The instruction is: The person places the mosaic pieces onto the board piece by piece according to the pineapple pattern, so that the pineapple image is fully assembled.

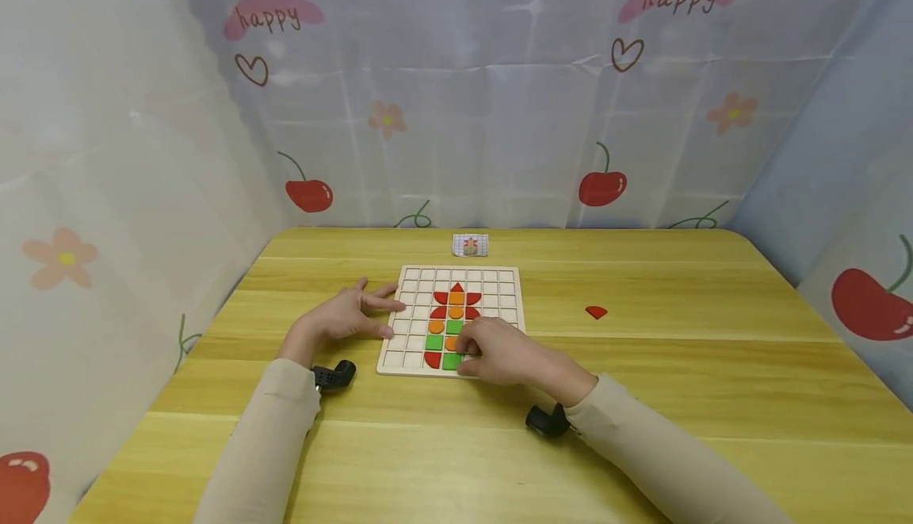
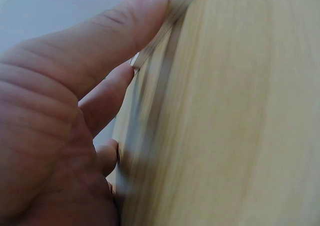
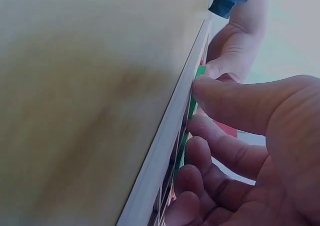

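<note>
A pale wooden grid board (image 1: 414, 361) lies on the table with red, orange and green tiles set into its cells. My left hand (image 1: 348, 314) rests at its left side, fingers spread, with thumb and fingertips touching the edge. Over the lower right part bends my right hand (image 1: 502, 349), its fingers curled. In the right wrist view, thumb and index finger pinch at a green square tile (image 3: 192, 105) in the board; the hand hides the cells under it. A red patch (image 3: 227, 130) shows behind these fingers; I cannot tell what it is.
A loose red quarter-round tile (image 1: 596, 312) lies on the table right of the board. Behind the board lies a small printed card (image 1: 470, 245) with a coloured pattern. Patterned curtains (image 1: 492, 112) stand behind and beside the wooden table (image 1: 678, 286).
</note>
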### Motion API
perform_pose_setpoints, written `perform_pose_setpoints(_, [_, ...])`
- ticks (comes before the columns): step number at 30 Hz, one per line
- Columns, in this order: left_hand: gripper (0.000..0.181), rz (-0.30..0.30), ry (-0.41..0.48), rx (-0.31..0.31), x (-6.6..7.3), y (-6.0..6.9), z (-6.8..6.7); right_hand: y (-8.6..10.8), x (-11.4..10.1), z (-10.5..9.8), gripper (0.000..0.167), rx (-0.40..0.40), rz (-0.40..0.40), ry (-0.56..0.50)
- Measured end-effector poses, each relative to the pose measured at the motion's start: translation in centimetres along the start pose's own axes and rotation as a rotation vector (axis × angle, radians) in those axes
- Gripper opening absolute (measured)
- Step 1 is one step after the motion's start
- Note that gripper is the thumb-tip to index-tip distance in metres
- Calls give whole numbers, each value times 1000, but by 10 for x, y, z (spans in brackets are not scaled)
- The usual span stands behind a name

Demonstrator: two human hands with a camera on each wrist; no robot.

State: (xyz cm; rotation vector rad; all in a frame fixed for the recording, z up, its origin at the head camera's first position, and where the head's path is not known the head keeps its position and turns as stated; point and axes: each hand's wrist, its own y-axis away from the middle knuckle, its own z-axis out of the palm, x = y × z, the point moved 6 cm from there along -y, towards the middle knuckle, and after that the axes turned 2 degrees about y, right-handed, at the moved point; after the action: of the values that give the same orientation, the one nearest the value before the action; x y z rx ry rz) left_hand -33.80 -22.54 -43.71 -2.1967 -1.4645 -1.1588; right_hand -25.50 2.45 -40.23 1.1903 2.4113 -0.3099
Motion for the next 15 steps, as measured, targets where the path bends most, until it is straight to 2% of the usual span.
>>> perform_pose_setpoints(9, [53,14,1,-3,1,1,-1,-2,1,3,14,11,34,-3])
perform_pose_setpoints(15, [53,13,-1,-2,1,0,-1,1,1,0,14,36,17,-4])
